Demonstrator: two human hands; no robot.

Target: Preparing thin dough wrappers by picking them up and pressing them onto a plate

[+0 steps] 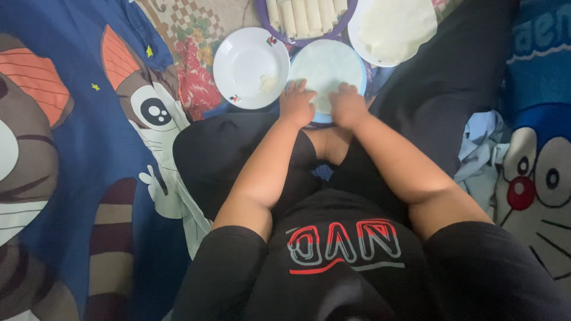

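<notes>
The left hand (296,104) and right hand (348,106) press with curled fingers, grip closed on the near edge of a thin, soft wrapper (326,68) on a blue plate (360,66); it looks light, easily torn, best lifted by its edge.

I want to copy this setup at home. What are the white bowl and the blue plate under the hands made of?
White bowl: likely glazed ceramic or melamine, smooth and glossy with small printed motifs. Blue plate: probably plastic, with a matte rim, under a thin pale wrapper sheet.

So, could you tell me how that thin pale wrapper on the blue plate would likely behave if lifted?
The wrapper lies flat and thin on the blue plate, so it is probably floppy, light and easily torn. Both the left hand and right hand press its near edge.
</notes>
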